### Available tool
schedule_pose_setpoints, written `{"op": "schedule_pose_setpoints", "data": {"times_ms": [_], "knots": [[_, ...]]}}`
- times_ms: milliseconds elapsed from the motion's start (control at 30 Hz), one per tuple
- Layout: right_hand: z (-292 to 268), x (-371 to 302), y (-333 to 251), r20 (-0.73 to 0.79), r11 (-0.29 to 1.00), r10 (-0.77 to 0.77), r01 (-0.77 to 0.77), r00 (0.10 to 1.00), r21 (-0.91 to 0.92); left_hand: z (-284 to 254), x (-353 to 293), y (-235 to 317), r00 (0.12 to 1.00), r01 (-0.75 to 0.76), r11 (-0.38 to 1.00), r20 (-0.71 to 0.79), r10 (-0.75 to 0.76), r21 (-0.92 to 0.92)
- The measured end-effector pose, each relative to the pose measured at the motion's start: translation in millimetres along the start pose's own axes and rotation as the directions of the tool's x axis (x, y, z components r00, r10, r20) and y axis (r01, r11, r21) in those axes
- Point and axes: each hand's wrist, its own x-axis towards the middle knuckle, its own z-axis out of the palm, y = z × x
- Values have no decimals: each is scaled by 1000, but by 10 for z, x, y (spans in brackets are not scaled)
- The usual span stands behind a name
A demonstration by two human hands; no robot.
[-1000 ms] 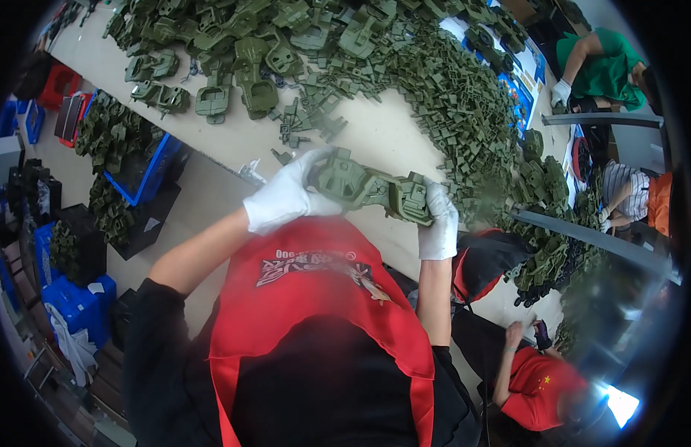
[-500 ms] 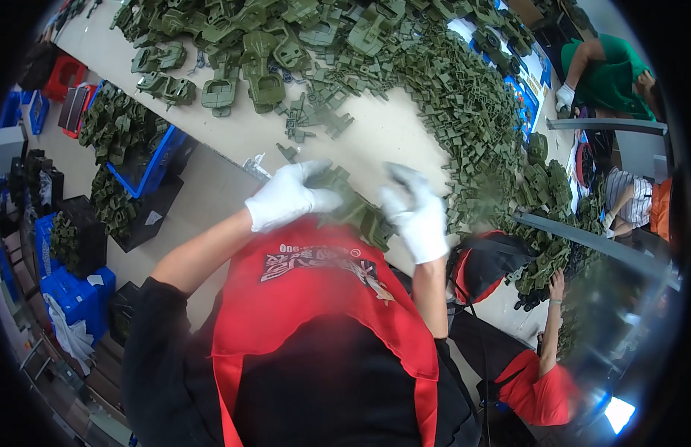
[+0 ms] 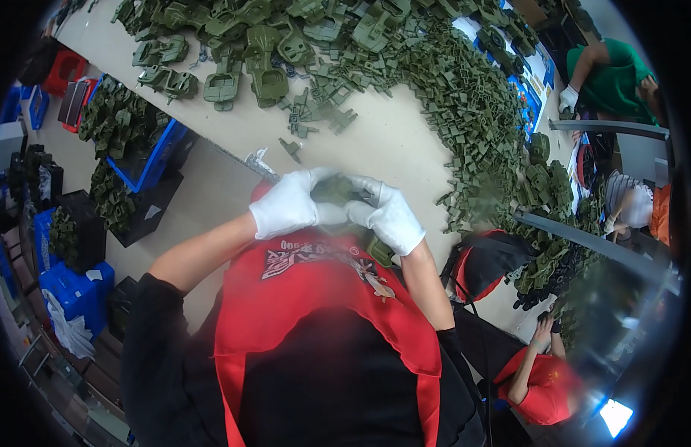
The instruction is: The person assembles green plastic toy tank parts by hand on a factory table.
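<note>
Both hands wear white gloves and meet in front of the red apron [image 3: 301,313], at the near edge of the table. My left hand [image 3: 289,203] is closed round the left side of an olive-green plastic toy-vehicle part [image 3: 333,191]. From the other side my right hand [image 3: 390,217] grips the same part, fingers bent and thumb close to the left thumb. Gloves and blur hide much of its shape. Below my right hand, more green plastic [image 3: 380,252] shows against the apron; I cannot tell whether it is joined to the held part.
Green toy-vehicle bodies [image 3: 267,71] pile up at the far side of the table [image 3: 390,141]. Small green pieces [image 3: 465,112] form a heap on the right. Filled blue crates [image 3: 148,167] stand at left. Co-workers, one in a red shirt [image 3: 543,387], work at right.
My right hand has come left and closed on the green part, where before it was open and apart. The red-shirted co-worker has drawn an arm back from the pile.
</note>
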Motion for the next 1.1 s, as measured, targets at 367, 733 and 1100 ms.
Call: {"op": "schedule_pose_setpoints", "data": {"times_ms": [367, 733, 1100], "knots": [[-262, -67, 154, 109, 669, -254, 256, 961, -697, 11, 86, 56, 981, -189, 934, 10, 196, 303], [-706, 229, 406, -189, 899, -94, 2, 978, -439, 200, 1298, 10, 989, 22, 964, 137, -61, 267], [-4586, -928, 200, -917, 391, -129, 869, 377, 303, -251, 1358, -394, 908, -40, 999, -418, 41, 12]]}}
